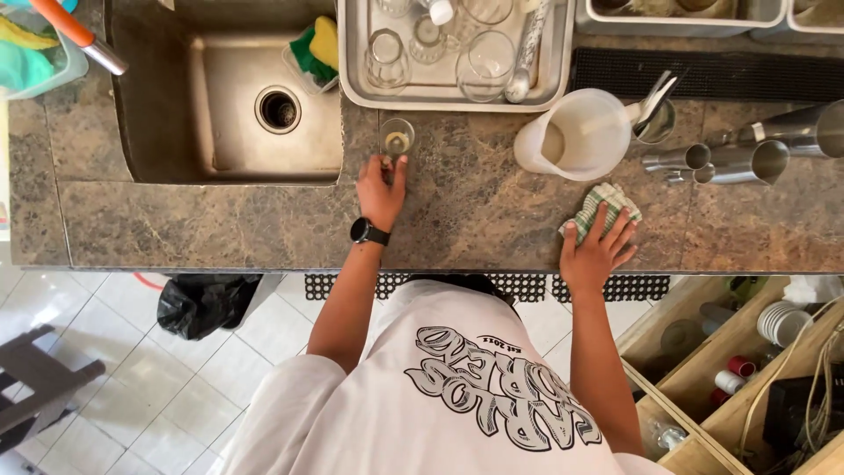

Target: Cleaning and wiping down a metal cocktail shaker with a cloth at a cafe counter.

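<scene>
Right hand (598,249): lay flat, fingers spread, pressing a checked cloth (600,209) onto the stone counter (220,224); the cloth lay just beyond the palm.
Left hand (381,189): wore a black watch (368,232); its fingertips pinched the near side of a small glass (396,137).
Small glass: stood upright, directly beyond the left hand, well apart from the right; pale residue inside.
Further back: sink (264,105) left of the glass; tray of glasses (352,62) behind it; white jug (576,134) to the right.
</scene>
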